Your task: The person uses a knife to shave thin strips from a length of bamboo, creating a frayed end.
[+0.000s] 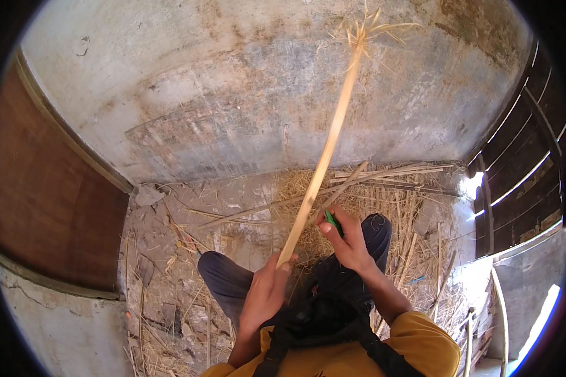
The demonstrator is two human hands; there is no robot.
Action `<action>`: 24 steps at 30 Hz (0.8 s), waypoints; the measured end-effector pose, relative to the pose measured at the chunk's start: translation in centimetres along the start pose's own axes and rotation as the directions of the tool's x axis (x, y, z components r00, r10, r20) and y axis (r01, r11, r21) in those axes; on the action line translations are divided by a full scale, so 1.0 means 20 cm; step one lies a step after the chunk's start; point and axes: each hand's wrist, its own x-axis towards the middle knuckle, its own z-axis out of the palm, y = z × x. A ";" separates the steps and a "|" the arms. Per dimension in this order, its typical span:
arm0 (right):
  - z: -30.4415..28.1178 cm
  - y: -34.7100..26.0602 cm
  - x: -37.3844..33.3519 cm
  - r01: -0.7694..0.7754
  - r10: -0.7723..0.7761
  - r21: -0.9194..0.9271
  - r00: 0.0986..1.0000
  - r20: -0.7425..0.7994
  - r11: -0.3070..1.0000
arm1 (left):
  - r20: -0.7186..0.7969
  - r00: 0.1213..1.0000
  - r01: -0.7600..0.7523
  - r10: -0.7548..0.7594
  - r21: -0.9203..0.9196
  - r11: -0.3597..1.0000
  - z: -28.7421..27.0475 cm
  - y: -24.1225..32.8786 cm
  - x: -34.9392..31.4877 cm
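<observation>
A long pale strip of bamboo or wood (331, 139) slants up and away from my lap, its far end frayed into curled shavings (361, 34). My left hand (269, 288) is closed round its near end. Beside the strip, to its right, my right hand (348, 240) grips a green-handled tool (334, 224), seemingly a knife; fingers hide much of it, and I cannot make out its blade. The strip passes close to the right fingers; whether they touch it is unclear. Both hands are above my bent legs in dark trousers.
Straw-like shavings (302, 186) and several loose sticks (396, 174) litter the floor ahead and to the right. A stained wall (233, 107) rises in front. At left is a brown wooden panel (50, 182); dark slatted boards (528, 176) stand at right.
</observation>
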 end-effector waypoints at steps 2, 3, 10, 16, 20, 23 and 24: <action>0.00 -0.02 -0.01 0.024 -0.023 -0.027 0.999 0.043 0.999 | -0.021 1.000 0.016 -0.015 0.027 1.000 0.00 0.01 0.00; 0.00 -0.01 -0.01 0.073 -0.071 -0.025 0.996 0.056 0.997 | -0.015 0.999 0.033 -0.033 0.014 0.999 0.00 0.02 0.01; 0.03 -0.08 -0.06 0.129 -0.107 -0.148 0.983 0.151 0.980 | -0.074 0.997 -0.017 0.015 -0.020 1.000 0.03 0.03 0.02; 0.06 -0.02 -0.07 0.290 -0.255 -0.243 0.952 0.166 0.926 | -0.102 0.994 -0.028 0.025 -0.025 0.999 0.03 0.06 0.02; 0.07 -0.04 -0.06 0.323 -0.288 -0.301 0.945 0.158 0.897 | -0.083 0.994 -0.070 0.069 -0.009 0.997 0.02 0.06 0.02; 0.06 -0.05 -0.06 0.346 -0.310 -0.332 0.938 0.158 0.878 | -0.060 0.995 -0.085 0.085 0.002 0.996 0.01 0.03 0.02; 0.06 -0.06 -0.06 0.348 -0.311 -0.338 0.937 0.160 0.875 | -0.056 0.997 -0.058 0.057 -0.017 0.998 0.01 0.04 0.02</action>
